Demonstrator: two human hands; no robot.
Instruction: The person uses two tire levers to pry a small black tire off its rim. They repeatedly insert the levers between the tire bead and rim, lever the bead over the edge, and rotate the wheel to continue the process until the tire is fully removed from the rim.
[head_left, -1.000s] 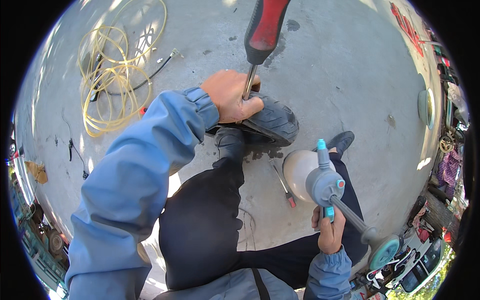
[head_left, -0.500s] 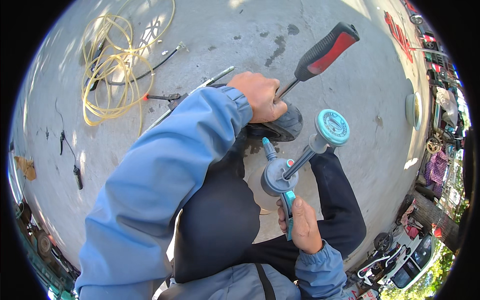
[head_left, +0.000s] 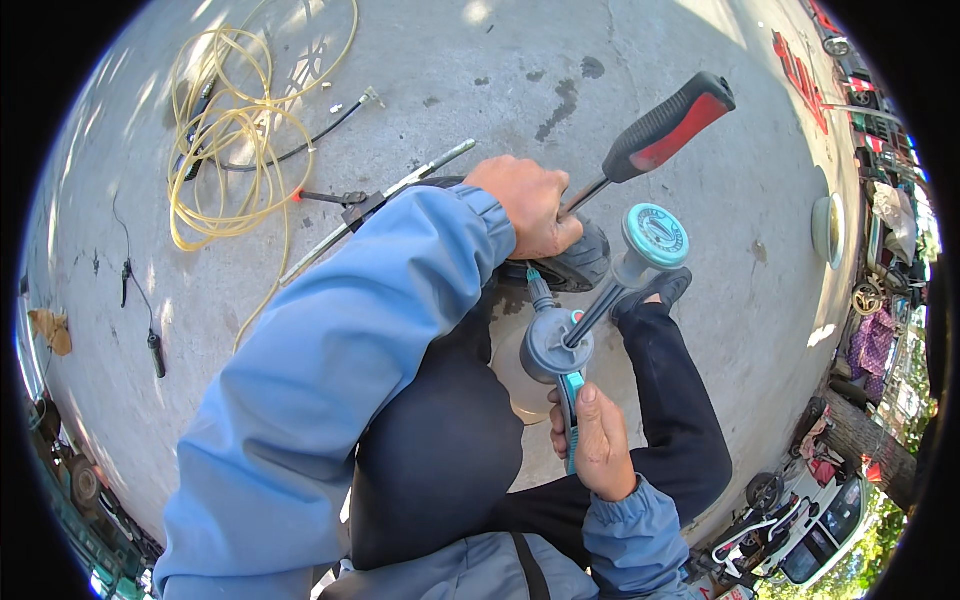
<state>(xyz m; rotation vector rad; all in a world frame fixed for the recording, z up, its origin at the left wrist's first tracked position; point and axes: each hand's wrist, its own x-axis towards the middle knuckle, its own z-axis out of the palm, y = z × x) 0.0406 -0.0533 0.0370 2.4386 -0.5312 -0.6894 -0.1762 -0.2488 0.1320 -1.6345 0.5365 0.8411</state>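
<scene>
My left hand (head_left: 527, 205) is closed around the steel shaft of a lever (head_left: 665, 130) with a black-and-red handle, which slants up to the right. The lever's tip is hidden beneath the hand. Under that hand lies a black rubber tyre (head_left: 582, 262), partly covered by my hand and sleeve. My right hand (head_left: 598, 440) grips the handle of a pump sprayer (head_left: 557, 345) with a grey head, a teal plunger knob and a cloudy tank. The sprayer's teal nozzle points up at the tyre's near edge, beneath my left hand. No spray can be made out.
A coiled yellowish hose (head_left: 185, 215) lies on the concrete floor (head_left: 420, 60) at the upper left. Near it is a metal rod (head_left: 425, 160) with a black clamp. A pale basin (head_left: 828, 230) stands at right. Farther right are a log (head_left: 865, 440) and a white vehicle (head_left: 825, 525).
The sprayer's nozzle has come closer to the tyre. My left hand and the lever sit slightly lower and farther right in view. More of my right foot shows.
</scene>
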